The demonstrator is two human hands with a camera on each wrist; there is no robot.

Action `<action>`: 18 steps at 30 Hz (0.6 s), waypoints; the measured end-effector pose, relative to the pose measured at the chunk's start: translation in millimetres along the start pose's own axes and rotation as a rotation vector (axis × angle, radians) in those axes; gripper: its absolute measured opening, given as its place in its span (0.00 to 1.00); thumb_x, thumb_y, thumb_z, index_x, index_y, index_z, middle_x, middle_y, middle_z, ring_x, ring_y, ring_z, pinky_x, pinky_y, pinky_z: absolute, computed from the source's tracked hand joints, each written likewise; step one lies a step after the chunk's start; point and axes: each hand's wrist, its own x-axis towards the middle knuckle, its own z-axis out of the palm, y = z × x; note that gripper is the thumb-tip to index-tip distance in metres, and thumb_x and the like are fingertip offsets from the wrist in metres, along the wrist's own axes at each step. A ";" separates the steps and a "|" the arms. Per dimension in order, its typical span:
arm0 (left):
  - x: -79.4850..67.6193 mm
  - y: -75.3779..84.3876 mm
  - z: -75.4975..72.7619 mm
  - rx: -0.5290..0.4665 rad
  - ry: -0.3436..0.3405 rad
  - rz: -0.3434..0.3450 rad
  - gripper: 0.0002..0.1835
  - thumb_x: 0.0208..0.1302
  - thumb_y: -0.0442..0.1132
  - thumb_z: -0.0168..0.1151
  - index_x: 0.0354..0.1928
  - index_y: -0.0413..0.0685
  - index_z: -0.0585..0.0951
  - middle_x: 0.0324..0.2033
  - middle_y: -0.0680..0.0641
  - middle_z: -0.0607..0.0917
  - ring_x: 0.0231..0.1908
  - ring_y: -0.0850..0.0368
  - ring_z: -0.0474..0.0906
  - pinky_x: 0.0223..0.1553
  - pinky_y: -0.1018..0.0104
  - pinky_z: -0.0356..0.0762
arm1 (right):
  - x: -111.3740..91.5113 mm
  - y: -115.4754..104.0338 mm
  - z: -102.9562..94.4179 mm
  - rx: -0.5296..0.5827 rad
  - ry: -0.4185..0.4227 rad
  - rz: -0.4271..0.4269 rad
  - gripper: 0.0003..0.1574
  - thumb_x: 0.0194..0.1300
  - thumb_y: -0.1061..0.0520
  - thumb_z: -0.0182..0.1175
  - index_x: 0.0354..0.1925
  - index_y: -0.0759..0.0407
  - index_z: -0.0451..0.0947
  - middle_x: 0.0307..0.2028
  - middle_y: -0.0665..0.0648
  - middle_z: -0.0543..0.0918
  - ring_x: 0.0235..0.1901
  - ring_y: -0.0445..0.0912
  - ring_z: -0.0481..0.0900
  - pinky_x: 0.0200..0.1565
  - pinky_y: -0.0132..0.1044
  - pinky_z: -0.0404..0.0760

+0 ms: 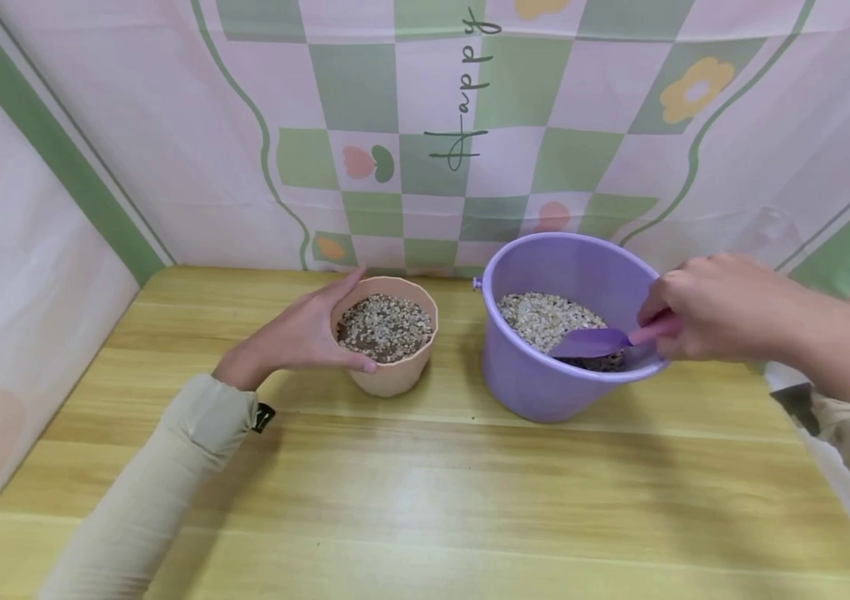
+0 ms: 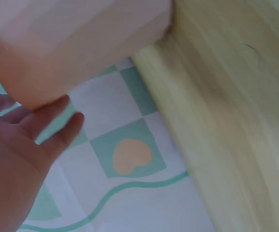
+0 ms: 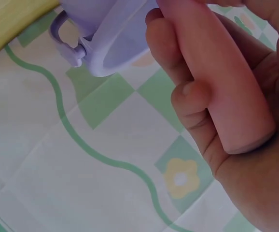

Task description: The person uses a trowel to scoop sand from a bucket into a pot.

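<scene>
Right fingers (image 3: 166, 41) are gripping the scoop (image 1: 590, 342), seemingly digging gravel (image 1: 537, 315), next needing level lifting; left fingers (image 2: 62, 137) are cupping the pot (image 1: 393, 379)

Smooth plastic bucket (image 1: 537, 387) here, matt plastic-looking pot (image 1: 391, 382), rough gritty granules (image 1: 545, 319), glossy plastic scoop (image 1: 588, 342), softly shining wood-grain table (image 1: 410, 500), creased cloth-like backdrop (image 1: 436, 108)!

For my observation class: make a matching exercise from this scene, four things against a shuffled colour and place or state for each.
Things
1. Pot
2. Scoop handle
3. Bucket
4. Scoop blade

Descriptions
A. Darker purple, within the bucket's mouth
B. Peach, held by the left hand
C. Pink, gripped by the right hand
D. Pale purple, the larger vessel

Pairs: 1-B, 2-C, 3-D, 4-A
</scene>
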 end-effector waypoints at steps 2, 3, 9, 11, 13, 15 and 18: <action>1.4 4.4 0.5 0.018 -0.001 -0.009 0.74 0.35 0.75 0.74 0.80 0.62 0.42 0.78 0.52 0.51 0.75 0.50 0.51 0.71 0.47 0.56 | -0.4 0.0 0.6 0.001 -0.001 0.002 0.08 0.48 0.48 0.78 0.28 0.39 0.88 0.24 0.35 0.84 0.21 0.33 0.77 0.25 0.38 0.77; 2.1 6.5 0.7 0.024 -0.001 -0.010 0.73 0.35 0.76 0.74 0.80 0.62 0.42 0.78 0.52 0.50 0.75 0.50 0.50 0.71 0.47 0.55 | -0.8 0.2 1.0 0.003 -0.001 0.004 0.08 0.48 0.49 0.78 0.29 0.39 0.88 0.24 0.35 0.84 0.21 0.33 0.77 0.25 0.38 0.77; 3.9 13.4 0.6 0.069 0.011 -0.032 0.70 0.39 0.77 0.71 0.80 0.62 0.44 0.78 0.52 0.50 0.75 0.49 0.51 0.70 0.45 0.57 | -2.4 3.1 2.6 0.019 -0.001 0.006 0.10 0.46 0.52 0.78 0.30 0.41 0.88 0.26 0.37 0.85 0.23 0.33 0.78 0.26 0.38 0.78; 5.5 18.4 0.3 0.109 0.029 -0.034 0.66 0.44 0.77 0.67 0.80 0.63 0.46 0.78 0.50 0.51 0.74 0.45 0.52 0.70 0.43 0.58 | -2.7 4.9 2.6 0.018 0.007 -0.004 0.12 0.44 0.53 0.79 0.31 0.41 0.89 0.27 0.37 0.85 0.24 0.35 0.80 0.28 0.39 0.80; 8.5 26.8 0.9 0.158 0.062 -0.012 0.61 0.50 0.76 0.65 0.79 0.62 0.49 0.77 0.47 0.53 0.73 0.42 0.55 0.69 0.42 0.59 | -3.2 6.4 2.3 0.015 0.017 -0.009 0.13 0.43 0.54 0.79 0.31 0.41 0.89 0.28 0.38 0.86 0.26 0.37 0.81 0.29 0.41 0.82; 13.1 38.2 2.9 0.198 0.100 0.035 0.55 0.55 0.73 0.63 0.79 0.57 0.53 0.76 0.44 0.57 0.72 0.40 0.57 0.69 0.41 0.58 | -3.9 7.7 1.6 0.008 0.026 -0.008 0.14 0.41 0.54 0.79 0.31 0.41 0.88 0.29 0.39 0.86 0.26 0.38 0.82 0.31 0.42 0.82; 21.2 58.5 8.8 0.229 0.148 0.120 0.49 0.61 0.66 0.63 0.77 0.50 0.59 0.71 0.43 0.68 0.71 0.42 0.61 0.70 0.42 0.57 | -3.8 9.0 -0.2 0.002 0.033 -0.002 0.15 0.41 0.53 0.80 0.30 0.40 0.88 0.29 0.39 0.85 0.26 0.37 0.81 0.31 0.41 0.82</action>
